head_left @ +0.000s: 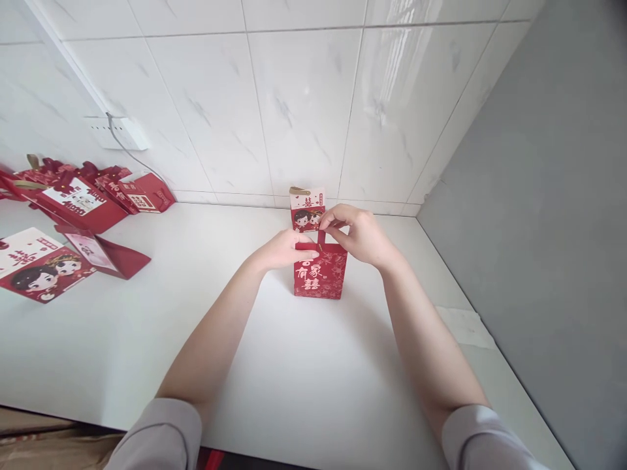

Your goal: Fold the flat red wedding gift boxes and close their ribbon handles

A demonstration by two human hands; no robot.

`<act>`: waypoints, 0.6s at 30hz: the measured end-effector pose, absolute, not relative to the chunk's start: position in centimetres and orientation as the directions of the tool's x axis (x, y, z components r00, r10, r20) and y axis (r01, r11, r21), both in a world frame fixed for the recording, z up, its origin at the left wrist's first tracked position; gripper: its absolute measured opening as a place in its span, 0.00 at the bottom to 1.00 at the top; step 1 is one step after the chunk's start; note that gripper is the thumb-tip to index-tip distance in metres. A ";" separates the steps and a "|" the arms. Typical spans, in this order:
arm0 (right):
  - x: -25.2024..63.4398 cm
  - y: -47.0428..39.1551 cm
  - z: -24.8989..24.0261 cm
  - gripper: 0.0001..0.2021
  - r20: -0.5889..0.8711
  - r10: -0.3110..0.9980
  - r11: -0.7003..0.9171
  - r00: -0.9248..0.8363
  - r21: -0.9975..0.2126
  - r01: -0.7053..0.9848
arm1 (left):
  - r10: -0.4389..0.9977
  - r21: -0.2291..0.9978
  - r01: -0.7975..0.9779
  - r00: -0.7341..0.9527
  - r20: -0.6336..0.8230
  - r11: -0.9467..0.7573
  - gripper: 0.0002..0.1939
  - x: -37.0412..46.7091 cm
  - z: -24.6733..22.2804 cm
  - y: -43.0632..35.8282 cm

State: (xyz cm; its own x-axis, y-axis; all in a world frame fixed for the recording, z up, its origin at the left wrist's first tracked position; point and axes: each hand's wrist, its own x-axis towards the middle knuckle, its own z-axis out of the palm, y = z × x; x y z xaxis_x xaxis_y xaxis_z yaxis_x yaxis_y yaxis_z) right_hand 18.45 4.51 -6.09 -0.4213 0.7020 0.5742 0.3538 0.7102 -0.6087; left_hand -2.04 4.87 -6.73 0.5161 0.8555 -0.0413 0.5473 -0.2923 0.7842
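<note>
A red gift box (321, 277) with pale Chinese characters and a floral print stands upright on the white table. At its top left edge, my left hand (283, 250) grips the rim, with the thumb laid over the front. My right hand (360, 234) pinches the upper end of a dark red ribbon (321, 237) that rises from the middle of the box's top. Just behind stands a smaller-looking white and red gift box (307, 207) with cartoon figures and a gold ribbon, partly hidden by my hands.
Several red gift boxes (105, 212) crowd together on the left by the tiled wall (304, 111). Nearer lie a cartoon-printed box (44, 277) and a folded red piece (130, 258). A cable hangs from a socket (117, 132). A grey panel (543, 196) bounds the table (294, 391) on the right.
</note>
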 end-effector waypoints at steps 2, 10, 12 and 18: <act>18.5 4.4 -6.0 0.10 0.580 0.696 0.717 -0.424 -0.601 0.354 | 0.858 0.767 0.562 0.513 -0.028 -0.311 0.13 -2.0 -6.7 4.9; 18.9 4.7 -6.8 0.18 0.319 0.881 0.463 -0.349 -0.729 0.504 | 0.888 0.749 0.569 0.458 0.054 -0.339 0.12 -1.9 -7.4 5.3; 18.8 4.9 -7.0 0.11 0.258 0.888 0.443 -0.379 -0.697 0.563 | 0.890 0.753 0.565 0.453 0.060 -0.338 0.12 -1.9 -7.6 5.4; 18.4 4.8 -6.8 0.03 0.275 0.874 0.475 -0.401 -0.658 0.584 | 0.889 0.762 0.557 0.454 0.053 -0.330 0.11 -1.9 -7.8 5.6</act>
State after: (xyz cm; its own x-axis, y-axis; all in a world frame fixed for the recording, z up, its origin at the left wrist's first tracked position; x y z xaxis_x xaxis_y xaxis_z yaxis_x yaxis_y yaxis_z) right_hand 18.38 4.77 -6.77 -0.4009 0.8740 0.2747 0.5843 0.4748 -0.6581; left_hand -1.88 5.58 -7.78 0.4544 0.8892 0.0534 0.5569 -0.3304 0.7620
